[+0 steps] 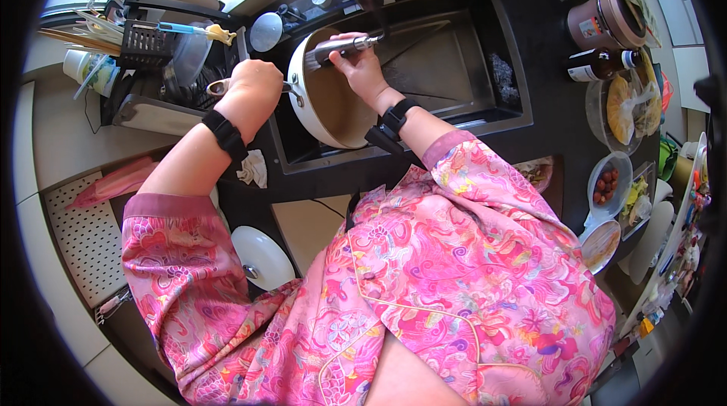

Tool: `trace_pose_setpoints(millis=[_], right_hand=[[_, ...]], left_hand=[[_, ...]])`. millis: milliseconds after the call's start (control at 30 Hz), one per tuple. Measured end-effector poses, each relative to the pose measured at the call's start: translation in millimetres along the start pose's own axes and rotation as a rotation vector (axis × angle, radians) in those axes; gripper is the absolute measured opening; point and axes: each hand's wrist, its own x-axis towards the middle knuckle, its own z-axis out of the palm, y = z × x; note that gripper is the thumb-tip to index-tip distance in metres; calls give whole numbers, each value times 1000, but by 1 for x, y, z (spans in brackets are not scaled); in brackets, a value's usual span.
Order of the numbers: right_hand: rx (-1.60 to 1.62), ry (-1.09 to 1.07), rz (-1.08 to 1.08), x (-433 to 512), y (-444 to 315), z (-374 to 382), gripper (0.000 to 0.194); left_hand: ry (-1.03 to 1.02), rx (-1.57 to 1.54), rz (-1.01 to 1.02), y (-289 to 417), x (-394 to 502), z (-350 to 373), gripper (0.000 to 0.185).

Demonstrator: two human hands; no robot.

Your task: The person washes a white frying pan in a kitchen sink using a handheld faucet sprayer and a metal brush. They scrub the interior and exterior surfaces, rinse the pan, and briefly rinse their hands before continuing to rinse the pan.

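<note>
My left hand is closed around the handle of a white cooking pot, which is tilted over the left part of a dark sink. In my right hand is a metal spray faucet head, pointing into the pot at its upper left wall. Water seems to come from its nozzle. The pot's inside looks beige-brown; whether it holds water, I cannot tell. A crumpled cloth or tissue lies on the dark counter below my left wrist.
Left of the sink stands a dish rack with a utensil basket. A white lid lies near my left elbow. On the right are a brown bottle, a lidded container and a bowl of small red fruits.
</note>
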Motion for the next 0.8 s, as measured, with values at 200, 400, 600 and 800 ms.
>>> trace_pose_setpoints(millis=[200, 400, 600, 800], right_hand=[[-304, 144, -192, 20, 18, -17, 42], [-710, 75, -42, 24, 2, -36, 42], [-177, -15, -10, 17, 0, -6, 38], [-582, 19, -37, 21, 0, -25, 46]], left_hand=[[-2, -17, -26, -4, -4, 12, 14], [-13, -47, -21, -6, -5, 19, 13], [-11, -48, -6, -8, -1, 20, 13], [24, -39, 10, -10, -4, 22, 12]])
